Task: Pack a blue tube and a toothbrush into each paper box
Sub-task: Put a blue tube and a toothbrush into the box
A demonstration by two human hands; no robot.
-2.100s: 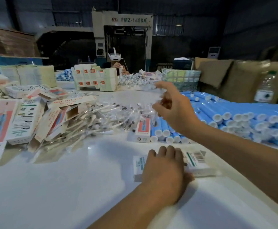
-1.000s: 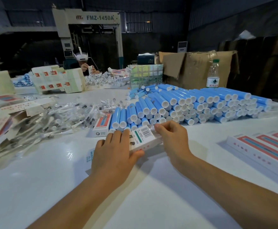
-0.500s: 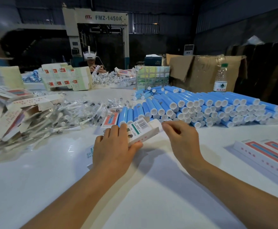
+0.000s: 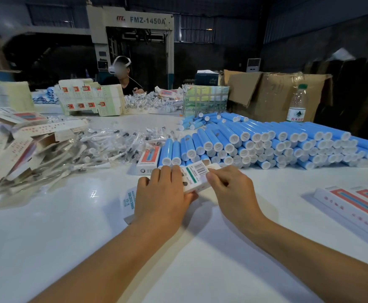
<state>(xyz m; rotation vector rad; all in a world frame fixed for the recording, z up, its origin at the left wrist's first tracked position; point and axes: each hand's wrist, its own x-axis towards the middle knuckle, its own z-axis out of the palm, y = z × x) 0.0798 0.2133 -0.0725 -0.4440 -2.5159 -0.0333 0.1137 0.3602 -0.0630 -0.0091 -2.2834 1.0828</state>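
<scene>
A white paper box (image 4: pixel 195 174) with a barcode and a green stripe lies tilted on the white table (image 4: pixel 69 226). My left hand (image 4: pixel 164 196) grips its near part, fingers over the top and thumb under its side. At the box's far end my right hand (image 4: pixel 228 185) pinches the end flap. Behind the box lies a large stack of blue tubes (image 4: pixel 266 141) with white caps. Wrapped toothbrushes (image 4: pixel 113 147) are heaped to the left of the tubes. What is inside the box is hidden.
Flat and opened boxes (image 4: pixel 19 147) pile up at the left. Another packed box (image 4: pixel 149 159) lies beside the tubes. Finished boxes (image 4: pixel 357 204) sit in a row at the right. A water bottle (image 4: pixel 297 103), cardboard cartons (image 4: pixel 272 92) and another person (image 4: pixel 124 77) are at the back.
My right hand has come back onto the box's far end and now pinches its flap. My left hand keeps its hold on the box.
</scene>
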